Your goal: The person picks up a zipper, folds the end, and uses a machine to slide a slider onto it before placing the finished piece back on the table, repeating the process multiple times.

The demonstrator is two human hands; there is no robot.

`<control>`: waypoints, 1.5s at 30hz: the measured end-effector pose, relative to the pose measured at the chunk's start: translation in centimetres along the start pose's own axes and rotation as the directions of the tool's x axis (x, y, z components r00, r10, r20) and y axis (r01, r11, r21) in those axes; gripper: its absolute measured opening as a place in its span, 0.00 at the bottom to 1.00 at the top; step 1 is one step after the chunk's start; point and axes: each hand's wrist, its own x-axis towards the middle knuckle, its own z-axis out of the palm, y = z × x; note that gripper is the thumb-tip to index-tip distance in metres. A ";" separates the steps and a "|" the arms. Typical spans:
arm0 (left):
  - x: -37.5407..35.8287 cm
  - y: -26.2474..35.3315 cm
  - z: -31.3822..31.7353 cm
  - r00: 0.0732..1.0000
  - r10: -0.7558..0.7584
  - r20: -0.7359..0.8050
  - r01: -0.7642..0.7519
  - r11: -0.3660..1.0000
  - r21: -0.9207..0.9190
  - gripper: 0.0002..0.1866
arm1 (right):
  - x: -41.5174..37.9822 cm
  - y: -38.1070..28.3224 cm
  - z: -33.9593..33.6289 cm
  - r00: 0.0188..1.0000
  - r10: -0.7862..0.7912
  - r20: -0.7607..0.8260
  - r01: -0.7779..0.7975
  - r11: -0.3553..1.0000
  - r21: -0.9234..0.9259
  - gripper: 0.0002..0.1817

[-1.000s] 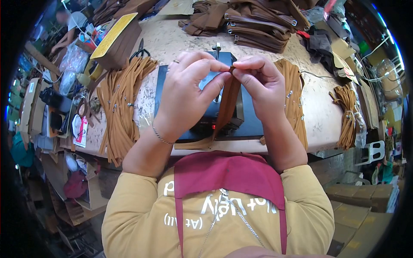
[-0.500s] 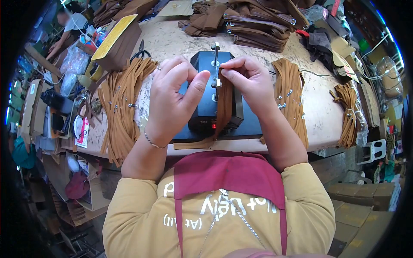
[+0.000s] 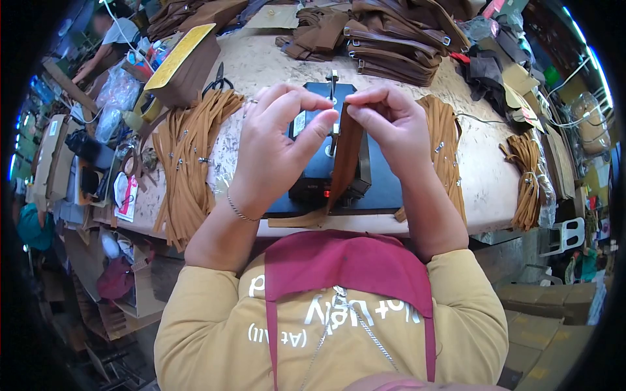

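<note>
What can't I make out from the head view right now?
- Top end of the brown strap: covered by the right hand fingertips.
- Machine front and its upright pin: partly behind the left hand.
- Small metal fittings on the strap bundle: too small to identify.
- Table far corners: cut by the lens edge.

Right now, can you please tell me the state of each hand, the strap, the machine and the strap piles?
Left hand: raised, thumb and forefinger curved, holding nothing clearly.
Right hand: pinching the strap's top end.
Brown strap: hanging down over the machine.
Black machine: red light lit.
Strap pile: lying loose on the table.
Scissors: lying on the table, blades together.
</note>
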 end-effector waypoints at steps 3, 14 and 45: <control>0.3 0.9 0.3 0.999 0.023 0.033 -0.021 0.997 -0.076 0.07 | -1.4 -0.7 -0.1 0.996 -0.066 0.058 0.064 0.997 0.032 0.06; -0.8 1.8 -0.3 0.998 0.068 0.018 -0.060 0.957 -0.285 0.11 | -7.1 -1.9 -1.7 0.921 0.198 0.336 -0.210 0.978 -0.001 0.16; -13.5 -24.0 -14.9 0.729 -0.606 -0.317 0.641 0.442 0.628 0.16 | -2.1 13.7 -27.3 0.726 -0.325 -0.606 -0.464 0.420 -0.780 0.23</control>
